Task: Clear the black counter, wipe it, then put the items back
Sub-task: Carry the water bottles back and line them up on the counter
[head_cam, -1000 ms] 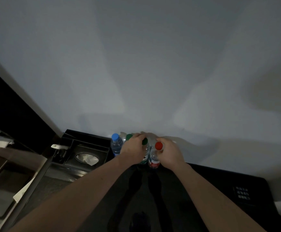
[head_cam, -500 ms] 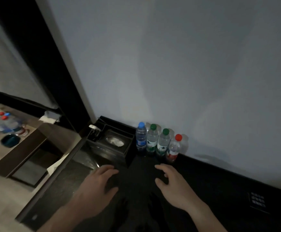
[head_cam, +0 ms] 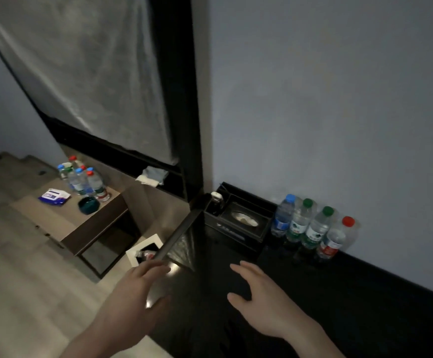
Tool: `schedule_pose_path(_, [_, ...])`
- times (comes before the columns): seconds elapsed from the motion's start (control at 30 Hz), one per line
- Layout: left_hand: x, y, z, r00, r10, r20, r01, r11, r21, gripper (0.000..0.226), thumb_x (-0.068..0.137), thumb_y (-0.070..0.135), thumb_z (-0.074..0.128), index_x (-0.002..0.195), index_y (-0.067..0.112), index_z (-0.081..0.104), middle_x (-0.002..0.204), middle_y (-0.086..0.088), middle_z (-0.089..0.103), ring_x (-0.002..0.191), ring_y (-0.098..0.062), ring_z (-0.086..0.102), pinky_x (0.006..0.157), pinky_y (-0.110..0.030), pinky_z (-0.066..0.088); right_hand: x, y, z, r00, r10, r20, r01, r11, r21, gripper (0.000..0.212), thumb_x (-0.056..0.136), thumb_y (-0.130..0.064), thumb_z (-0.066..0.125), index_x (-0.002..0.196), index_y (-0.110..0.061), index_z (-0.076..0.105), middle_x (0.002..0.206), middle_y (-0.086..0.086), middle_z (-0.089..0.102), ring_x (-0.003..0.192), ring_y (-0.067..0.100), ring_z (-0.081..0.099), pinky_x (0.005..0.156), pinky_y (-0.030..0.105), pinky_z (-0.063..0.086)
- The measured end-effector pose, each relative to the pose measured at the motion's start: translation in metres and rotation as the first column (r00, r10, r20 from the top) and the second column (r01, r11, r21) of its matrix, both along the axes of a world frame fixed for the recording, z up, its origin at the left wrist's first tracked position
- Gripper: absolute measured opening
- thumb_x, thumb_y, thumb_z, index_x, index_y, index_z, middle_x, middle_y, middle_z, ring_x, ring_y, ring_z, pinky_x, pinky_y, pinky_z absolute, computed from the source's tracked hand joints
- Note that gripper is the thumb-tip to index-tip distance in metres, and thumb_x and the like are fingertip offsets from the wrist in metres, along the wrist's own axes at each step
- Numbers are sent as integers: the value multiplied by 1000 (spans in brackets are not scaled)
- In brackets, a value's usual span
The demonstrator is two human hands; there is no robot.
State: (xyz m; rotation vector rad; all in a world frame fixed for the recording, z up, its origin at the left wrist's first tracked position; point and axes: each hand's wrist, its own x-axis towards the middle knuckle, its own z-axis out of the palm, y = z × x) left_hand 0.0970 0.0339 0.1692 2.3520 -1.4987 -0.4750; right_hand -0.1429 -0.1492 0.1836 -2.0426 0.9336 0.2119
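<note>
Several water bottles stand in a row against the wall on the black counter (head_cam: 365,306): a blue-capped bottle (head_cam: 282,215), two green-capped bottles (head_cam: 298,222), (head_cam: 317,228) and a red-capped bottle (head_cam: 335,237). Left of them sits a black tissue box (head_cam: 241,223) in the counter's corner. My left hand (head_cam: 135,293) hovers over the counter's left edge, fingers spread, holding nothing. My right hand (head_cam: 261,298) hovers over the counter's middle, fingers relaxed and empty.
A low brown side table (head_cam: 63,223) at the left carries several more bottles (head_cam: 83,182), a dark green ashtray (head_cam: 89,205) and a blue and white packet (head_cam: 54,197). A white bin (head_cam: 145,249) stands below the counter edge. A cloth (head_cam: 153,175) lies on a dark ledge.
Both hands let go of the green- and red-capped bottles at the wall and drew back toward me, open. My view swung left, bringing the side table into sight.
</note>
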Motion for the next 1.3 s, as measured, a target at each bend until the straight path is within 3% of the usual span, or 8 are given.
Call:
schedule_pose_path(0.47, [197, 218, -17, 971, 237, 29, -237, 971, 10, 56, 89, 58, 63, 141, 43, 51, 151, 21, 41, 137, -7, 44, 113, -28, 38, 219, 157, 10, 988, 153, -13, -150, 983, 110, 72, 100, -48, 61, 160, -47, 22, 169, -23, 10, 156, 11, 18, 125, 43, 28])
schedule_pose_path(0.7, [269, 240, -18, 952, 304, 22, -305, 951, 46, 59, 91, 58, 63, 145, 42, 46, 155, 19, 37, 140, -8, 42, 114, -26, 36, 300, 175, 7, 975, 214, -51, -213, 976, 37, 71, 100, -50, 60, 161, -43, 23, 167, -26, 10, 154, 8, 20, 126, 38, 26])
schedule_pose_path(0.83, [316, 245, -17, 949, 314, 27, -315, 945, 87, 60, 91, 59, 61, 146, 44, 44, 158, 19, 33, 141, -9, 39, 115, -25, 33, 358, 177, -13, 975, 217, -53, -214, 976, 46, 74, 96, -57, 59, 160, -46, 24, 167, -28, 11, 154, 7, 20, 126, 43, 27])
schedule_pose_path(1.07, [429, 250, -7, 939, 340, 57, -344, 921, 181, 64, 92, 60, 59, 151, 43, 38, 161, 18, 28, 144, -8, 35, 118, -25, 30, 487, 179, -40, 964, 262, -48, -260, 965, 42, 71, 97, -59, 56, 160, -46, 24, 170, -23, 9, 154, 9, 22, 125, 36, 25])
schedule_pose_path(1.3, [540, 246, 5, 914, 402, 65, -407, 900, 159, 65, 93, 61, 58, 152, 43, 36, 164, 19, 24, 149, -8, 29, 120, -23, 25, 623, 164, -35, 932, 359, -50, -359, 933, 6, 72, 98, -58, 57, 160, -47, 22, 170, -22, 8, 156, 14, 20, 126, 42, 24])
